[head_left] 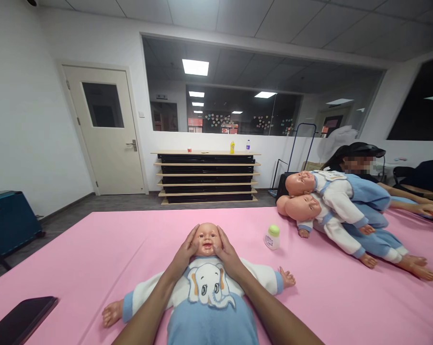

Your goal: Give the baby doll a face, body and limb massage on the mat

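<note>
A baby doll lies on its back on the pink table cover, arms spread wide. It wears a white and blue outfit with an elephant on the chest. My left hand is cupped along one side of the doll's head, and my right hand is cupped along the other. Both palms press against its cheeks and temples, fingers pointing up toward the crown. Right of the head stands a small white bottle with a green cap.
Two more dolls lie stacked at the right, with a co-worker in a black cap behind them. A dark phone rests at the near left corner. Beyond the table are stacked boards and a teal suitcase.
</note>
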`<action>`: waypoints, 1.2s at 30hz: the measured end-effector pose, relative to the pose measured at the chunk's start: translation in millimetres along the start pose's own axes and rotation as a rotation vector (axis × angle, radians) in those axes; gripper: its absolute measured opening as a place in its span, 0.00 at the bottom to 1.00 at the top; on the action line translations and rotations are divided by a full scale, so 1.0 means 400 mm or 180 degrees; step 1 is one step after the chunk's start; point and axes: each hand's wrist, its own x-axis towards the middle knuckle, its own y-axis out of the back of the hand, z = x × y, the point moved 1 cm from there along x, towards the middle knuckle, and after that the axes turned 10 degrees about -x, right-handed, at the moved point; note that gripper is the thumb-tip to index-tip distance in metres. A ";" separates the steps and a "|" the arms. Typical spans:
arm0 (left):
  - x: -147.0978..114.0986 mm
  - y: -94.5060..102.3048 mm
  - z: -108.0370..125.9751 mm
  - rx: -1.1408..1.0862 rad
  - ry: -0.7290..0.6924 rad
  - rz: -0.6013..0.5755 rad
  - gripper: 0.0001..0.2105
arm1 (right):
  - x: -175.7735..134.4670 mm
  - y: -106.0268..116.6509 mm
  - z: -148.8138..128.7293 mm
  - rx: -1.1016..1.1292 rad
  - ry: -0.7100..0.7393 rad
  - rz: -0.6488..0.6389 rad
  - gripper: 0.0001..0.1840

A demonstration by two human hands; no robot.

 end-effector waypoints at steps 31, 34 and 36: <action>-0.003 -0.010 0.006 -0.0006 0.0013 -0.0095 0.44 | -0.001 0.003 0.000 -0.0078 0.0078 -0.0024 0.48; -0.003 -0.009 0.004 0.0016 0.0010 -0.0112 0.44 | 0.000 0.004 0.001 -0.0120 0.0085 -0.0019 0.49; -0.001 -0.008 0.003 0.0048 0.0009 -0.0110 0.44 | 0.001 0.005 0.002 -0.0146 0.0088 -0.0011 0.49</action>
